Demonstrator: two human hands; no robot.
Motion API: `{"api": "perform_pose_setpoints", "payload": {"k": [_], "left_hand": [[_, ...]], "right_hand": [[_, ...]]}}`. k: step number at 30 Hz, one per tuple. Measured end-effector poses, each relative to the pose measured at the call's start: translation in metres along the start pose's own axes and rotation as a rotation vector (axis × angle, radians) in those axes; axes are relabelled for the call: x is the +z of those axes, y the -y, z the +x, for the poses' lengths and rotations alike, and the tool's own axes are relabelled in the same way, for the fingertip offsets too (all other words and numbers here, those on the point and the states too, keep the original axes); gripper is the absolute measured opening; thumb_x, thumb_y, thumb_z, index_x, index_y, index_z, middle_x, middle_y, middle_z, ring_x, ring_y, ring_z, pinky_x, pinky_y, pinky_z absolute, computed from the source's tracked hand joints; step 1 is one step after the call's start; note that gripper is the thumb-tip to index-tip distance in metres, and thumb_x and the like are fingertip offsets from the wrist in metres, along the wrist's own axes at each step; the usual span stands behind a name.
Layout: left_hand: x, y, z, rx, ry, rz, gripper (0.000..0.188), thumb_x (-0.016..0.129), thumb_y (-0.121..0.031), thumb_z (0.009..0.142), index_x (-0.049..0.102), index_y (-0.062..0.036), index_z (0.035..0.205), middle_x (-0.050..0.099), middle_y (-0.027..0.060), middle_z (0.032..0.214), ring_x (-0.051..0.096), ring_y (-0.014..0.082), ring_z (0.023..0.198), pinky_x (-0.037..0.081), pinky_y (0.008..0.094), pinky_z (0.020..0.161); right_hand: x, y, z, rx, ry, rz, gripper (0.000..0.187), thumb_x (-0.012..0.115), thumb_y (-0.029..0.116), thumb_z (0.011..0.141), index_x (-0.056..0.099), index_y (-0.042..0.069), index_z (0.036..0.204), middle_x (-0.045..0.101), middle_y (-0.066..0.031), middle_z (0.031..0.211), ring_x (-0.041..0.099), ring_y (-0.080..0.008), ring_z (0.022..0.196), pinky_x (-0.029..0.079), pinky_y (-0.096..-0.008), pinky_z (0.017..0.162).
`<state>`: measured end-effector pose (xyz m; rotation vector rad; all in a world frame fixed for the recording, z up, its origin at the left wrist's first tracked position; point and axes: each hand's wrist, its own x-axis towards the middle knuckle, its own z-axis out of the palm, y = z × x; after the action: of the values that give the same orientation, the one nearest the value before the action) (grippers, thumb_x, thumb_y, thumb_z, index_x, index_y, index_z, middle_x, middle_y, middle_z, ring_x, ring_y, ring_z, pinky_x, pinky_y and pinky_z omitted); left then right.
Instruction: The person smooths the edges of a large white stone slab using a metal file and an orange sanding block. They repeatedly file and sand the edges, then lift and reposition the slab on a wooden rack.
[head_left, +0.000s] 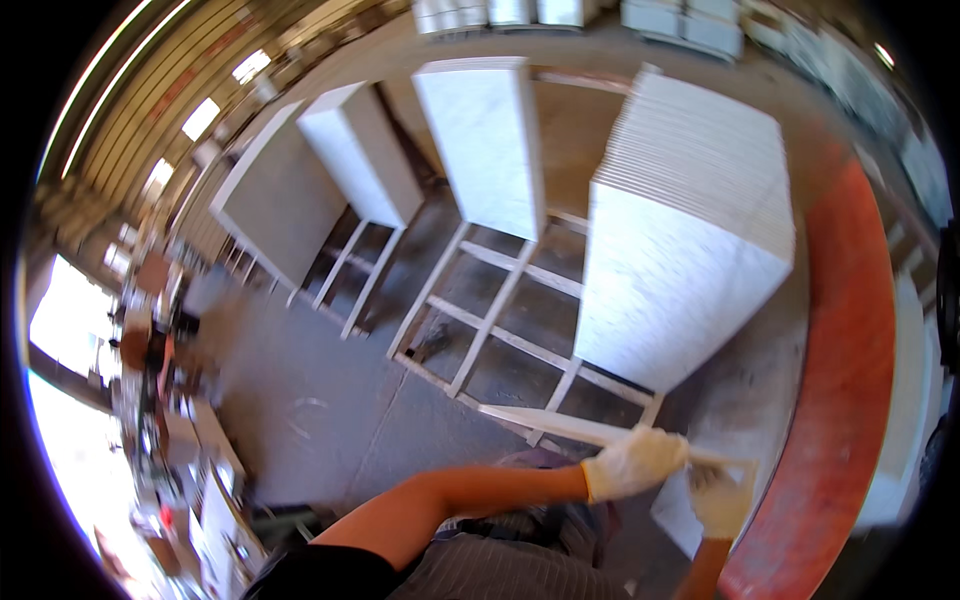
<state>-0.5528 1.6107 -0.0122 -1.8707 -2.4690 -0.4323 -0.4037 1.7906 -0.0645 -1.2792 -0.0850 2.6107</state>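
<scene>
A thin white slab [560, 422], seen almost edge-on, stretches from the front of the rack toward my hands. My left hand [637, 463], in a pale work glove, is closed around its edge. Close beside it on the right is my right hand [722, 503], gloved too and smeared by motion; its fingers lie against the pale edge, but their grip is unclear. A white flat surface [678, 512] shows between and below my hands; whether it belongs to the same slab, I cannot tell. Just beyond stands a thick stack of white marble-patterned slabs [680, 260], leaning on edge.
A pale slatted frame [490, 320] carries the stack and a narrower white stack [485, 150]. Farther left stand another white stack [365, 155] and a grey-faced one [280, 200]. A long red surface [840, 400] curves along my right. Boxes and clutter [185, 440] line the left.
</scene>
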Motion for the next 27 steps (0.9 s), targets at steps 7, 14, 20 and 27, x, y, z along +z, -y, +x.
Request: {"api": "perform_pose_setpoints", "payload": {"k": [7, 14, 20, 27], "left_hand": [[-0.012, -0.034, -0.054, -0.066, -0.027, -0.229, 0.018, 0.06, -0.027, 0.085, 0.062, -0.0092, 0.082, 0.063, 0.0081, 0.074, 0.066, 0.0257, 0.071, 0.046, 0.0372, 0.065], [-0.041, 0.1, -0.196, -0.873, -0.295, -0.483, 0.034, 0.056, -0.031, 0.095, 0.064, -0.0034, 0.112, 0.062, 0.0161, 0.114, 0.063, 0.0313, 0.099, 0.051, 0.0398, 0.084], [0.053, 0.1, -0.293, -1.607, -0.011, -2.284, 0.04, 0.054, -0.04, 0.098, 0.063, -0.0037, 0.112, 0.064, 0.011, 0.116, 0.062, 0.0254, 0.104, 0.05, 0.0461, 0.091], [0.063, 0.084, -0.257, -1.588, 0.225, -1.912, 0.039, 0.058, -0.024, 0.097, 0.057, 0.0087, 0.119, 0.068, 0.0176, 0.11, 0.07, 0.0238, 0.089, 0.057, 0.0347, 0.084]], "right_hand": [[-0.047, -0.003, 0.014, -0.111, 0.269, -0.397, 0.047, 0.054, 0.033, 0.092, 0.054, -0.003, 0.122, 0.064, -0.0195, 0.12, 0.062, -0.0331, 0.11, 0.052, -0.0461, 0.097], [-0.077, 0.011, 0.0, 0.047, 0.117, -0.364, 0.047, 0.053, 0.027, 0.087, 0.052, -0.009, 0.118, 0.064, -0.0199, 0.12, 0.065, -0.033, 0.103, 0.057, -0.0439, 0.088], [-0.114, 0.008, -0.008, 0.0, -0.012, -0.366, 0.032, 0.054, 0.025, 0.086, 0.058, -0.002, 0.101, 0.064, -0.0154, 0.097, 0.066, -0.0305, 0.083, 0.056, -0.0418, 0.072], [-0.165, 0.033, -0.007, -0.054, 0.07, -0.93, 0.025, 0.049, 0.018, 0.091, 0.064, -0.001, 0.1, 0.068, -0.0111, 0.084, 0.068, -0.0262, 0.074, 0.056, -0.0403, 0.065]]}}
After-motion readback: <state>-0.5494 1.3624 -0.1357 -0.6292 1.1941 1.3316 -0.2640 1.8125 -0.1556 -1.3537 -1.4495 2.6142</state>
